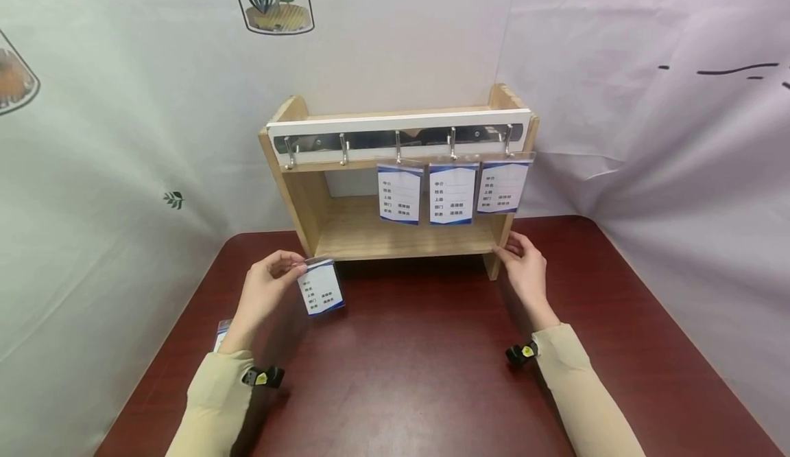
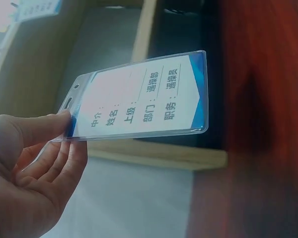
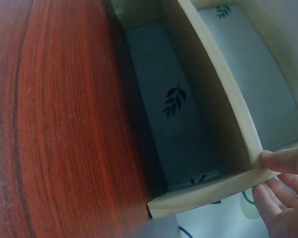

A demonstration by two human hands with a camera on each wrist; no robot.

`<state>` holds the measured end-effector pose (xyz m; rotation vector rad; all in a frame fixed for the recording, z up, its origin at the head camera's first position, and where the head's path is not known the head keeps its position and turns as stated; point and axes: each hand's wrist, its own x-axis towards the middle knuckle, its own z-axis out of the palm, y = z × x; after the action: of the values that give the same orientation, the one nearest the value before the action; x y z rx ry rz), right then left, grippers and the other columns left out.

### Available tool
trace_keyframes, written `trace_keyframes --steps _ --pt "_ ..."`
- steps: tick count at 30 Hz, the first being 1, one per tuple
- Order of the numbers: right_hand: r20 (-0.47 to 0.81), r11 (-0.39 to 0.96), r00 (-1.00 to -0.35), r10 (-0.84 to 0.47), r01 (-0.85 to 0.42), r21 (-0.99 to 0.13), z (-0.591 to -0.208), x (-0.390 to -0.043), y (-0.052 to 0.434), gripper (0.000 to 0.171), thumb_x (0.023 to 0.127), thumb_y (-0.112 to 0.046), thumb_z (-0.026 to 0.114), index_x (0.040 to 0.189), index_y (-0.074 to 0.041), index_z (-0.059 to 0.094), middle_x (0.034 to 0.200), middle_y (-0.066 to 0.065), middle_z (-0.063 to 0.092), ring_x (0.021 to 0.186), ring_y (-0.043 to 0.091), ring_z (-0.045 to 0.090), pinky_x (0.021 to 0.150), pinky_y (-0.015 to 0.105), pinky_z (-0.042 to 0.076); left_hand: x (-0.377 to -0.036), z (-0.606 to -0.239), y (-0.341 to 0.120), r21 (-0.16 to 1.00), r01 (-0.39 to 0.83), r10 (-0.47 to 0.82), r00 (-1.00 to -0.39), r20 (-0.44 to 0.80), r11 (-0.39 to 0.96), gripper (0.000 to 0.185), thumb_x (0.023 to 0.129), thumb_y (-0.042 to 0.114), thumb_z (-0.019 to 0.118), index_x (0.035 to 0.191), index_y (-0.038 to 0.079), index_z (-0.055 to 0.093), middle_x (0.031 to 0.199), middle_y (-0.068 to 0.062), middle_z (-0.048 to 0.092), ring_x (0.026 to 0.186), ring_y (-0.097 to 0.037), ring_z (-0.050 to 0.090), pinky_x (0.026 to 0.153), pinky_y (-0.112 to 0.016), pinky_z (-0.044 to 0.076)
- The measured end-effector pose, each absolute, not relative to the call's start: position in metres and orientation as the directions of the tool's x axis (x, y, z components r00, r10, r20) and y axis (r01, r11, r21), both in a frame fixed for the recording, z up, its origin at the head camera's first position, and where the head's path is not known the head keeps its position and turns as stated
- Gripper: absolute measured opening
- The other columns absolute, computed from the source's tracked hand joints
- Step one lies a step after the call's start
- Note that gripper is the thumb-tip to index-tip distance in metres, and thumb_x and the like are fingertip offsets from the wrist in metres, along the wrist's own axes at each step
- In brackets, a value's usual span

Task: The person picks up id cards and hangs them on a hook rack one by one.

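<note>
1. Dark red worktop [image 1: 432, 375], pale curtains all round.
2. Wooden shelf [image 1: 395, 237] has a hook rail [image 1: 401, 138] with three badges [image 1: 453, 193] hanging on the right-hand hooks.
3. Right hand [image 1: 524, 265] steadies the shelf's side, fingers relaxed.
4. Left hand [image 1: 265, 292] pinches a badge card [image 1: 321, 289] by its top, just left of the shelf; I'd keep the slot clear for a free hook.

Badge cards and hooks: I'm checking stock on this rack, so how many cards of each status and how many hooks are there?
Cards hanging on the rack: 3
Card pinched in the left hand: 1
Card lying on the table by the left sleeve: 1
Metal hooks: 5
Total: 5 cards, 5 hooks, 10 things
</note>
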<state>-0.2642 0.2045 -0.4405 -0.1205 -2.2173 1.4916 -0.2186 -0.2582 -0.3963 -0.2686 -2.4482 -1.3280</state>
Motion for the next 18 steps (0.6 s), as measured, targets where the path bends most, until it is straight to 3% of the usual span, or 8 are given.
trace_keyframes --steps 3,10,18 --pt "0.326 0.413 -0.889 0.32 -0.179 -0.893 -0.44 -0.265 0.204 0.044 0.091 -0.012 0.076 0.13 0.001 0.063 0.119 0.02 0.069 0.108 0.028 0.068 0.086 0.033 0.057 -0.222 -0.39 -0.256 0.773 0.334 -0.004 -0.917 0.399 0.539 0.018 0.093 0.015 0.075 0.105 0.003 0.071 0.098 -0.012 0.074 0.085 -0.002 0.064 0.074 -0.013 0.049" --pt "0.339 0.419 -0.885 0.319 -0.189 -0.888 -0.44 -0.266 0.204 0.044 0.091 -0.012 0.076 0.13 0.001 0.063 0.119 0.02 0.069 0.108 0.028 0.068 0.079 0.017 0.054 -0.224 -0.367 -0.246 0.774 0.386 0.026 -0.901 0.433 0.503 0.02 0.093 0.016 0.074 0.106 0.001 0.072 0.099 -0.015 0.074 0.086 -0.003 0.065 0.077 -0.014 0.049" --pt "0.341 0.423 -0.882 0.325 -0.186 -0.887 -0.442 -0.265 0.204 0.044 0.091 -0.012 0.076 0.131 0.001 0.063 0.118 0.02 0.07 0.108 0.028 0.068 0.079 0.017 0.054 -0.223 -0.344 -0.234 0.773 0.42 0.042 -0.888 0.457 0.476 0.021 0.093 0.02 0.075 0.105 0.003 0.072 0.099 -0.011 0.074 0.087 -0.006 0.067 0.078 -0.017 0.051"
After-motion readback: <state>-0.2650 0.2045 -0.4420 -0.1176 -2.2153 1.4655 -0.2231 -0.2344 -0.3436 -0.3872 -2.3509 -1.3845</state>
